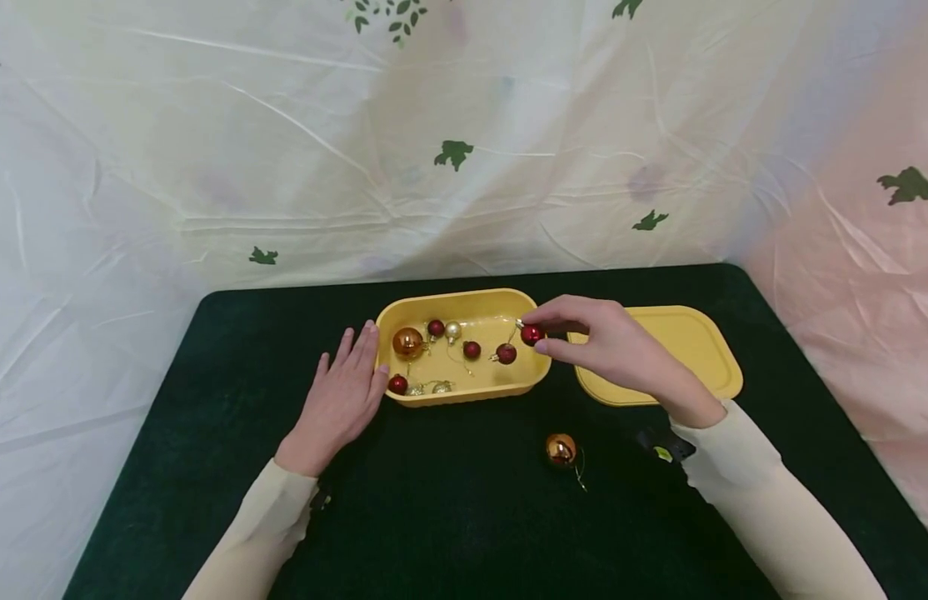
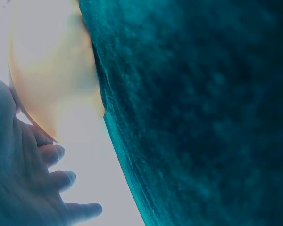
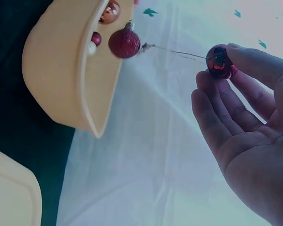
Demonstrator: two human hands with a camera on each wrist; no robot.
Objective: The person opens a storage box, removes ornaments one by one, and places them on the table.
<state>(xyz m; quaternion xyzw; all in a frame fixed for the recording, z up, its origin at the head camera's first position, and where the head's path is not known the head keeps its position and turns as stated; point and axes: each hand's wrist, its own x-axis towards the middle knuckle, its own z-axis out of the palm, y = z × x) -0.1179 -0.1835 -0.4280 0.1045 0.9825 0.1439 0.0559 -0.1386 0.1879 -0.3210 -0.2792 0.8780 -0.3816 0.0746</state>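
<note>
A yellow plastic box (image 1: 464, 397) holds several small Christmas balls: a large orange-gold ball (image 1: 407, 342), dark red ones and pale gold ones. Over its right end, my right hand (image 1: 617, 342) pinches a shiny red Christmas ball (image 1: 532, 335) between thumb and fingertips. A thin string runs from this ball to a glittery dark red ball (image 3: 124, 43), which is apart from the hand and overlaps the box interior in the head view. My left hand (image 1: 340, 392) rests with straight fingers along the box's left end, its fingertips and thumb at the rim.
To the right lies the flat yellow lid (image 1: 692, 346), partly behind my right hand and wrist. Another orange-gold ball (image 1: 561, 449) with a string sits on the dark green tabletop (image 1: 464, 517) in front of the box. A pale curtain (image 1: 464, 208) hangs behind the table.
</note>
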